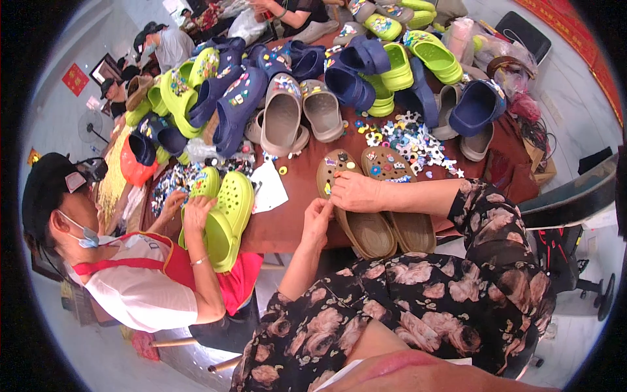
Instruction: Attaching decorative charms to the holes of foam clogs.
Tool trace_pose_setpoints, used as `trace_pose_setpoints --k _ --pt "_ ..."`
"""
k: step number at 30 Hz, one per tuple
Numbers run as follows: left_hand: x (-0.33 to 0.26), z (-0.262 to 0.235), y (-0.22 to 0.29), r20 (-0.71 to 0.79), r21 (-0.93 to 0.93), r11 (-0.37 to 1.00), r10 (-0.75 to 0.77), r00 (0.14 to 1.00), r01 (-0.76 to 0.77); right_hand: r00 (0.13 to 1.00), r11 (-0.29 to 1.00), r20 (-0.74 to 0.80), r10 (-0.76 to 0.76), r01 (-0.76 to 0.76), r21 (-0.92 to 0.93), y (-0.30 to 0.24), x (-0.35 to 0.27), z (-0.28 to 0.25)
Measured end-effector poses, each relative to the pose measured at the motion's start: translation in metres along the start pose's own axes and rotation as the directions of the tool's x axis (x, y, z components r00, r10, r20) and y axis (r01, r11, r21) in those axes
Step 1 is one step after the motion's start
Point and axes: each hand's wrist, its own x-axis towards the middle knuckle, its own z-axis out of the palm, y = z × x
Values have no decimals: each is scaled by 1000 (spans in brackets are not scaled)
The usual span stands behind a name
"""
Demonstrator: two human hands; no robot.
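Both hands work at the toe of a brown clog: the right hand [356,191] lies over the upper of the left-hand brown clog [356,215] of a pair, fingers curled onto it and pinning it down, while the left hand [318,215] comes up from six o'clock with its fingertips pinched at the clog's near edge; whether a charm sits in that pinch cannot be told. The pair rests on the near edge of the brown table [287,222], heels overhanging toward the person, with the second brown clog [401,202] touching the first at three o'clock. Several small coloured charms already sit in the holes of both uppers. Risk noted: the overhanging heels could tip off the edge if the pinning hand lifts, and a small piece could slip from the fingertips and drop under the table. At one o'clock lies a loose scatter of charms [408,140], near the clogs, reachable only across them. At twelve o'clock grey clogs [282,117], navy clogs [232,104] and lime-green clogs [395,65] crowd the tabletop. At nine o'clock a co-worker's hands grip a lime-green clog [225,219], with a white paper sheet [269,188] between the two work places.
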Motion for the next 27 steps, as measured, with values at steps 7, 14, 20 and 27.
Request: trace_pose_setpoints --k 7,14,20,27 --pt "-7 9 -9 -49 48 976 215 975 -213 996 997 82 -45 51 -64 3 10 2" --pt "-19 19 3 168 772 418 591 789 -478 990 1000 142 -7 9 -12 14 11 1" --pt "-13 15 0 203 801 380 556 806 -464 982 974 171 -74 34 223 28 12 10" --pt "-13 24 -14 137 722 391 728 672 -571 942 814 332 37 -221 537 31 10 -5"
